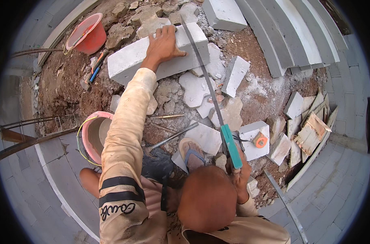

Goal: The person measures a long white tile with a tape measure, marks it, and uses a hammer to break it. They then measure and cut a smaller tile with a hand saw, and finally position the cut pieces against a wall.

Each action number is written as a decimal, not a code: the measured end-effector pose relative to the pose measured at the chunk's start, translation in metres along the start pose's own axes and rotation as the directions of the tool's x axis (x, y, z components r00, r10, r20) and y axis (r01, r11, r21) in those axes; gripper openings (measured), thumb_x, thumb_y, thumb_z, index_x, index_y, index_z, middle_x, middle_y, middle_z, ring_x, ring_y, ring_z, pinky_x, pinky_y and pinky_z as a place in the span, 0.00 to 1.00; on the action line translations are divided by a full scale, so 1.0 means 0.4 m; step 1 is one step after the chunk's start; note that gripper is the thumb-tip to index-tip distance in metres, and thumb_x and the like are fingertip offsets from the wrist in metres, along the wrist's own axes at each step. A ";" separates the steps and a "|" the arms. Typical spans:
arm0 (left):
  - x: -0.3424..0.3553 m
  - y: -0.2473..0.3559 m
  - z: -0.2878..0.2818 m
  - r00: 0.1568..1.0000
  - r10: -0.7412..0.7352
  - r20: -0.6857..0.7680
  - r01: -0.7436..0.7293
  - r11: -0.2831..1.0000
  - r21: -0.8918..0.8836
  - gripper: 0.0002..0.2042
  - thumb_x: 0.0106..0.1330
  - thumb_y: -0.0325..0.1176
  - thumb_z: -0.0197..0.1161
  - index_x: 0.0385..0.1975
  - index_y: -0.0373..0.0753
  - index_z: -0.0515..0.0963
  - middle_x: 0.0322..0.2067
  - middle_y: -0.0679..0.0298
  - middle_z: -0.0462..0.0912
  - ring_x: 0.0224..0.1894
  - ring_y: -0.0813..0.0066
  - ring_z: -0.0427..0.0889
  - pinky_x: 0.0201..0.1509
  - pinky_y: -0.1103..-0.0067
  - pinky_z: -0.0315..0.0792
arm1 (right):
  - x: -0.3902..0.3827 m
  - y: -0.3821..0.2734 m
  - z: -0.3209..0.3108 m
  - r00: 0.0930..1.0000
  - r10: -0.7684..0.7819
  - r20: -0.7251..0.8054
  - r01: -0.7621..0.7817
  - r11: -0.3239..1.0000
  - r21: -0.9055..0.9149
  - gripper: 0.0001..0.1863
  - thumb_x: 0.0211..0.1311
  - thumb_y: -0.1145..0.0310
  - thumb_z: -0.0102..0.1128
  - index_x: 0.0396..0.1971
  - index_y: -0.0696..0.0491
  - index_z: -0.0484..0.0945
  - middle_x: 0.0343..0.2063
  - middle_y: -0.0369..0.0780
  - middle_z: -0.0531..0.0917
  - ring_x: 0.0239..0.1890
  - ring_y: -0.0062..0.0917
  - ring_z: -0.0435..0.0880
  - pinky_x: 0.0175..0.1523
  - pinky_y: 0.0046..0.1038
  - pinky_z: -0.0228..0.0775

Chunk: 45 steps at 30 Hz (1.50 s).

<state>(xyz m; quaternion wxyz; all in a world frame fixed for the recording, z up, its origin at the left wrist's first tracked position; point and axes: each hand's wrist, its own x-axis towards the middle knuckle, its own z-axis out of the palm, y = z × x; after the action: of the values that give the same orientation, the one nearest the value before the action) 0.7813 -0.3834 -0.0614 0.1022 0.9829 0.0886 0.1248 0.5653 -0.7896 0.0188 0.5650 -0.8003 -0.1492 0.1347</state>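
A long white block (130,61) lies slantwise on rubble in front of me. My left hand (165,46) presses on its top, fingers curled over the far edge and thumb apart. My right hand (242,175), partly hidden, is closed round the green handle of a hand saw (209,87). The saw's long blade runs away from me and lies across the block near its right end. From this angle I cannot tell how deep the blade sits. An orange tape measure (259,140) rests on a smaller white block (250,132) beside the saw handle.
At left stand a red bucket (93,38) and a pink bucket (96,130). A hammer (91,75) and a metal bar (173,136) lie on the ground. Long grey-white blocks (290,32) are stacked at far right, with broken boards (313,134) nearer. My sandalled foot (191,153) is among rubble.
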 end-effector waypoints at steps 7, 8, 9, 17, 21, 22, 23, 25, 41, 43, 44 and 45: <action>-0.012 0.023 -0.039 0.999 -0.023 0.048 0.025 0.998 -0.058 0.48 0.43 0.57 0.81 0.62 0.40 0.67 0.60 0.51 0.74 0.66 0.47 0.69 0.69 0.47 0.59 | 0.332 -0.007 0.144 0.996 -0.077 -0.048 0.080 0.994 0.073 0.32 0.80 0.47 0.46 0.70 0.58 0.69 0.20 0.32 0.73 0.22 0.14 0.70 0.27 0.22 0.62; -0.011 0.023 -0.046 0.996 -0.034 0.084 0.040 0.996 -0.074 0.48 0.43 0.56 0.81 0.63 0.39 0.66 0.61 0.52 0.73 0.67 0.47 0.68 0.70 0.48 0.58 | 0.359 0.000 0.153 0.994 -0.109 -0.015 0.110 0.990 0.086 0.32 0.80 0.47 0.46 0.70 0.57 0.69 0.20 0.32 0.73 0.22 0.13 0.69 0.27 0.22 0.62; -0.010 0.021 -0.050 0.995 -0.050 0.086 0.058 0.994 -0.091 0.48 0.44 0.55 0.80 0.64 0.39 0.64 0.62 0.53 0.71 0.68 0.47 0.67 0.71 0.49 0.58 | 0.356 0.007 0.147 0.997 -0.069 -0.031 0.072 0.994 0.080 0.33 0.80 0.46 0.45 0.70 0.57 0.69 0.20 0.31 0.73 0.22 0.13 0.69 0.27 0.22 0.62; 0.025 -0.013 -0.026 0.993 -0.057 0.108 0.068 0.993 -0.101 0.50 0.42 0.55 0.81 0.65 0.40 0.65 0.63 0.52 0.72 0.68 0.46 0.67 0.71 0.48 0.57 | 0.015 -0.027 -0.007 1.000 -0.003 0.003 0.003 1.000 -0.019 0.43 0.76 0.34 0.40 0.67 0.60 0.71 0.20 0.30 0.75 0.21 0.11 0.70 0.26 0.20 0.63; 0.011 0.002 -0.034 0.988 -0.058 0.146 0.071 0.994 -0.086 0.50 0.43 0.54 0.81 0.66 0.39 0.63 0.64 0.52 0.71 0.68 0.45 0.67 0.72 0.48 0.56 | 0.325 -0.014 0.143 0.998 -0.036 -0.046 0.038 0.998 0.055 0.35 0.80 0.43 0.44 0.68 0.58 0.71 0.18 0.30 0.70 0.21 0.12 0.67 0.26 0.21 0.61; 0.010 0.005 -0.039 0.990 -0.049 0.129 0.061 0.994 -0.086 0.50 0.43 0.54 0.81 0.66 0.39 0.64 0.64 0.52 0.71 0.68 0.45 0.67 0.72 0.48 0.56 | 0.375 -0.011 0.166 0.997 -0.044 -0.058 0.047 0.997 0.054 0.34 0.80 0.44 0.44 0.68 0.59 0.70 0.18 0.30 0.70 0.21 0.13 0.67 0.26 0.21 0.61; 0.005 0.007 -0.042 0.990 -0.057 0.132 0.069 0.994 -0.089 0.50 0.43 0.54 0.81 0.66 0.39 0.64 0.64 0.52 0.71 0.68 0.45 0.67 0.72 0.48 0.56 | 0.404 -0.006 0.175 0.994 -0.105 -0.016 0.106 0.991 0.087 0.33 0.80 0.45 0.44 0.68 0.59 0.70 0.17 0.31 0.70 0.21 0.13 0.67 0.26 0.21 0.61; 0.008 0.004 -0.042 0.988 -0.066 0.139 0.081 0.991 -0.105 0.50 0.42 0.55 0.81 0.66 0.39 0.64 0.64 0.51 0.72 0.68 0.45 0.67 0.72 0.48 0.56 | 0.354 -0.006 0.151 0.999 0.000 -0.035 0.002 0.998 0.068 0.35 0.80 0.43 0.43 0.68 0.59 0.71 0.17 0.31 0.70 0.21 0.13 0.68 0.26 0.21 0.61; 0.024 -0.022 -0.006 0.999 -0.018 0.034 0.023 0.990 -0.136 0.49 0.40 0.57 0.83 0.62 0.40 0.68 0.60 0.52 0.75 0.65 0.45 0.71 0.66 0.47 0.62 | 0.260 -0.016 0.095 1.000 0.022 -0.010 -0.022 0.999 -0.024 0.35 0.79 0.40 0.42 0.62 0.59 0.76 0.17 0.33 0.75 0.17 0.14 0.70 0.23 0.21 0.60; 0.027 -0.025 0.003 0.998 -0.028 0.060 0.035 0.992 -0.122 0.48 0.41 0.55 0.83 0.62 0.39 0.68 0.60 0.51 0.75 0.65 0.46 0.71 0.66 0.50 0.63 | 0.097 -0.037 0.034 0.997 0.061 -0.037 -0.060 0.998 0.026 0.40 0.77 0.37 0.41 0.65 0.61 0.73 0.16 0.32 0.73 0.18 0.14 0.69 0.24 0.21 0.61; 0.039 -0.029 0.003 0.997 -0.037 0.064 0.044 0.993 -0.110 0.48 0.41 0.54 0.83 0.62 0.38 0.68 0.60 0.51 0.75 0.65 0.46 0.71 0.67 0.52 0.64 | 0.039 -0.046 0.006 0.997 0.073 -0.023 -0.073 0.997 -0.004 0.42 0.77 0.36 0.40 0.66 0.63 0.72 0.16 0.32 0.72 0.18 0.13 0.69 0.25 0.21 0.61; 0.042 -0.031 0.005 0.998 -0.035 0.044 0.039 0.996 -0.080 0.47 0.41 0.53 0.83 0.61 0.37 0.68 0.60 0.50 0.75 0.65 0.46 0.71 0.67 0.54 0.64 | 0.020 -0.040 0.002 0.999 -0.011 -0.051 0.012 1.000 0.020 0.43 0.77 0.35 0.40 0.66 0.63 0.71 0.16 0.32 0.71 0.18 0.13 0.69 0.25 0.21 0.61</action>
<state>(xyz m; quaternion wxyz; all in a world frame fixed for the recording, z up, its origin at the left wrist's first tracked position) 0.7959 -0.3685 -0.0623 0.1460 0.9786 0.0996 0.1056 0.5709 -0.7809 0.0331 0.5773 -0.7968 -0.1381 0.1127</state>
